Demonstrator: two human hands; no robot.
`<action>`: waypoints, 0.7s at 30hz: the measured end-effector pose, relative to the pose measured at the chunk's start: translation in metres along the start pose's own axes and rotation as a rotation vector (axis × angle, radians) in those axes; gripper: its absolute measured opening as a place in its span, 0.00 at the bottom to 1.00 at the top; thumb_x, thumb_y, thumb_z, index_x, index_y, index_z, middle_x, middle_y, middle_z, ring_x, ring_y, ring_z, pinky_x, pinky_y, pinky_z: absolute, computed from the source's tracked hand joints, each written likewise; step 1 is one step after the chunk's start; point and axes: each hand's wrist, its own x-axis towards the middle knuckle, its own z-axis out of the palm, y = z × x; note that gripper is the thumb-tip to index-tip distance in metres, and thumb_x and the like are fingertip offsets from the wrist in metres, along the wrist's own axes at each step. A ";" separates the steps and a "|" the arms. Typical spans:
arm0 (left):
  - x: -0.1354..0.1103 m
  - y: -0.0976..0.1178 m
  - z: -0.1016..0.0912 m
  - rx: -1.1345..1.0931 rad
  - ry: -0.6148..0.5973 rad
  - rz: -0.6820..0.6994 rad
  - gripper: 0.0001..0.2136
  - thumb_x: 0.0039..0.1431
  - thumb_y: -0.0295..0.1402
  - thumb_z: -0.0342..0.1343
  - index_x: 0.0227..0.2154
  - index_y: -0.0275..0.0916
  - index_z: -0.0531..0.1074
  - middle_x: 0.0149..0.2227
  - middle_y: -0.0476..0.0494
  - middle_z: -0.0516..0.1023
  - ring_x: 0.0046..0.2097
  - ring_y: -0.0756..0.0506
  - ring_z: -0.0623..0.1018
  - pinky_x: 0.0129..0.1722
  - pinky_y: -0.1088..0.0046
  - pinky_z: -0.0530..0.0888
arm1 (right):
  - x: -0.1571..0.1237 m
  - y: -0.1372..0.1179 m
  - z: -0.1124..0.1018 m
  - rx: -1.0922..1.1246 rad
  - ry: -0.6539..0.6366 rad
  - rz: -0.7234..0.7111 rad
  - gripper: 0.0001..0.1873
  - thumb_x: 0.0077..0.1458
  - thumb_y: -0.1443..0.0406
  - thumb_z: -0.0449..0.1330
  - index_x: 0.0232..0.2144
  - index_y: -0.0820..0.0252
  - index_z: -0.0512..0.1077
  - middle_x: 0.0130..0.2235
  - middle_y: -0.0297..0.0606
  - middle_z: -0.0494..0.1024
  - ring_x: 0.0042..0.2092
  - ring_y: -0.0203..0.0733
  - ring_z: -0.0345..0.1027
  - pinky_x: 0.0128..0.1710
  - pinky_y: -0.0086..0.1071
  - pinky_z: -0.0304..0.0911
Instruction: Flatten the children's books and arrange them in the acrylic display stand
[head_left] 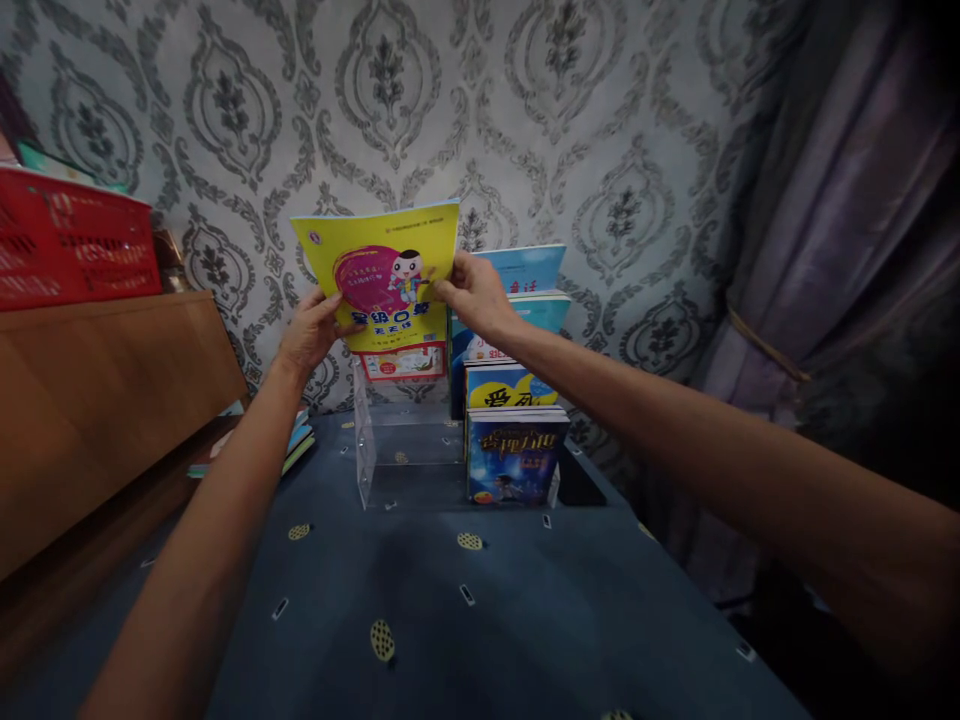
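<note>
A yellow workbook (382, 270) with a cartoon child on its cover is held upright between my two hands. My left hand (311, 328) grips its left edge, thumb on the front. On the right edge, my right hand (476, 290) pinches it in the same way. The workbook is above the left side of a clear acrylic book rack (409, 485); whether it touches the rack is hidden. In the rack's right half stand light-blue books (551, 310) at the back, a blue-and-yellow book (517, 385), and a dark-blue book (517, 455) in front.
A blue patterned cloth (420, 590) covers the surface. Several books (300, 445) lie at the left, beside a wooden cabinet (112, 390) with a red basket (75, 240) on top. Patterned wallpaper (386, 90) is behind, and a tied curtain (810, 250) hangs at the right.
</note>
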 end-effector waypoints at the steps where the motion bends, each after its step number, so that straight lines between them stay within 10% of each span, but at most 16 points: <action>1: -0.001 -0.001 0.000 -0.005 0.005 0.002 0.16 0.52 0.38 0.66 0.43 0.43 0.75 0.48 0.45 0.82 0.48 0.43 0.82 0.42 0.66 0.84 | 0.000 0.000 0.000 -0.002 0.011 0.007 0.15 0.61 0.59 0.59 0.50 0.54 0.72 0.41 0.42 0.80 0.49 0.55 0.72 0.48 0.49 0.73; 21: 0.008 -0.021 0.003 -0.026 0.061 0.061 0.19 0.53 0.41 0.64 0.48 0.44 0.75 0.50 0.44 0.81 0.53 0.39 0.80 0.42 0.67 0.83 | 0.005 0.008 -0.002 -0.048 0.003 0.003 0.15 0.61 0.62 0.58 0.50 0.55 0.72 0.43 0.43 0.80 0.49 0.55 0.72 0.48 0.50 0.73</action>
